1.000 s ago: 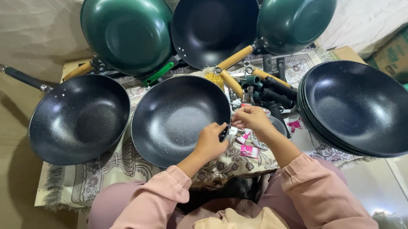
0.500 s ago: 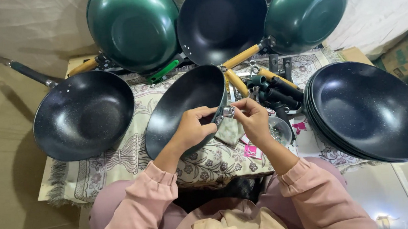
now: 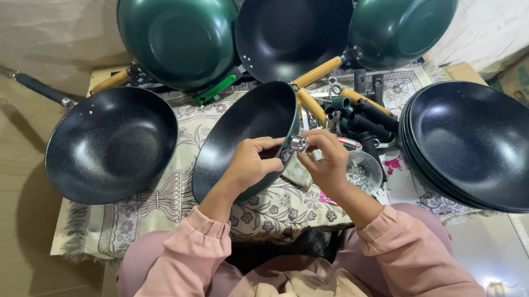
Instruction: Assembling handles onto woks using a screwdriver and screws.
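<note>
**Both hands meet at the rim of a tilted black wok**

The left hand grips the near rim of a handle-less black wok, its fingers closed over the edge so the pan stands tilted on its side near the middle of the surface, which is covered by a patterned cloth. The right hand is just beside it, fingers pinched shut on a small silvery metal fitting held against the wok's rim where the two hands meet.

Just right of the right hand sits a small clear bowl of metal screws, and beyond it, toward the far edge, lies a heap of loose pan handles, some black, some wooden-coloured. A stack of black woks fills the right edge of the surface. At the left edge rests a finished black wok with a dark handle pointing to the far left corner. Along the far edge three more pans lean upright: a green wok at the left, a black wok with a wooden handle in the middle, and another green wok at the right. The person wears pink sleeves.
</note>
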